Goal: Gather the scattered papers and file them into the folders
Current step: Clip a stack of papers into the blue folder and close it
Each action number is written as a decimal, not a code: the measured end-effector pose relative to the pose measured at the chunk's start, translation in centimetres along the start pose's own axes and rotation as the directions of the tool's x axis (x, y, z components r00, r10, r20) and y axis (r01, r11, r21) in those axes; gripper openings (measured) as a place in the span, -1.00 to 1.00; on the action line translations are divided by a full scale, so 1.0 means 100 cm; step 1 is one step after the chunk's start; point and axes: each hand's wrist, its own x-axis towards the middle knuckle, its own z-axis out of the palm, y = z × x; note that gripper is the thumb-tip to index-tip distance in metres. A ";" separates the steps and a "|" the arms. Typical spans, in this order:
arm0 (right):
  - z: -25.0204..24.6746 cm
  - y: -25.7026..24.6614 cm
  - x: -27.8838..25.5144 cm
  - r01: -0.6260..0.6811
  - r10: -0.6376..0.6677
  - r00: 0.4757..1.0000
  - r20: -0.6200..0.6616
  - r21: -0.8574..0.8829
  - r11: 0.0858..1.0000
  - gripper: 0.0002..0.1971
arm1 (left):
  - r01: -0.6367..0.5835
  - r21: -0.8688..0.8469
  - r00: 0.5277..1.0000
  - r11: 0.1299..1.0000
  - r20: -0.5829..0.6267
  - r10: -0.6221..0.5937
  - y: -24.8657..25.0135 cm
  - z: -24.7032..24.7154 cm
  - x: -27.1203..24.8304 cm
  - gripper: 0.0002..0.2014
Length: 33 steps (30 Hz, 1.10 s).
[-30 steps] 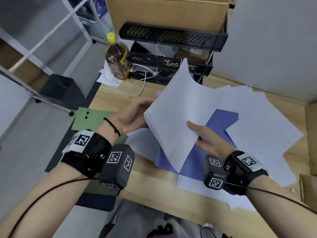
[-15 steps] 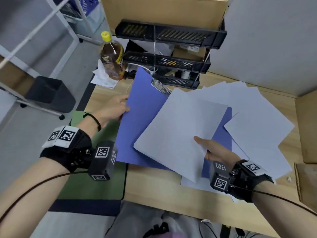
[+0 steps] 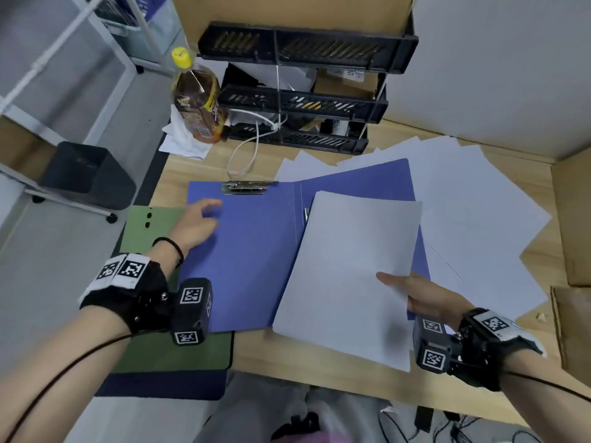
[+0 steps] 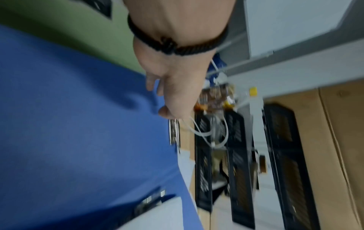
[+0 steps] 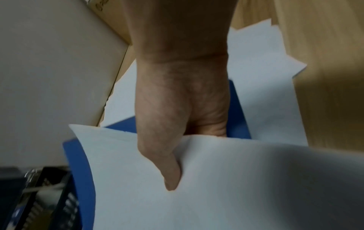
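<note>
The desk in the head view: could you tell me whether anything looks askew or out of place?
Yes: loose white sheets lie fanned at odd angles behind and right of the open blue folder, partly under it. A white cable trails loose across the desk.

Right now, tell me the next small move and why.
Probably lower the paper stack onto the right half of the blue folder: the folder lies open and flat, the left hand rests on its left half, and the right hand pinches the stack above it.
</note>
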 end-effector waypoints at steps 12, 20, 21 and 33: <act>-0.064 -0.007 -0.003 -0.008 -0.016 0.996 -0.085 -0.277 0.961 -0.71 | -0.105 0.427 0.917 0.898 0.390 -0.079 0.041 0.111 0.014 -0.43; -0.058 -0.046 0.038 0.029 -0.020 1.000 0.024 -0.408 0.912 -0.84 | -0.075 0.355 0.902 0.932 0.423 -0.088 0.037 0.097 0.022 -0.44; -0.058 -0.050 0.044 0.032 -0.019 0.999 0.036 -0.410 0.911 -0.81 | -0.068 0.342 0.901 0.937 0.425 -0.089 0.036 0.095 0.022 -0.46; -0.073 -0.065 0.081 -0.063 0.078 0.997 0.007 -0.520 0.852 -0.60 | 0.038 0.140 0.939 0.989 0.335 -0.083 0.059 0.107 0.027 -0.51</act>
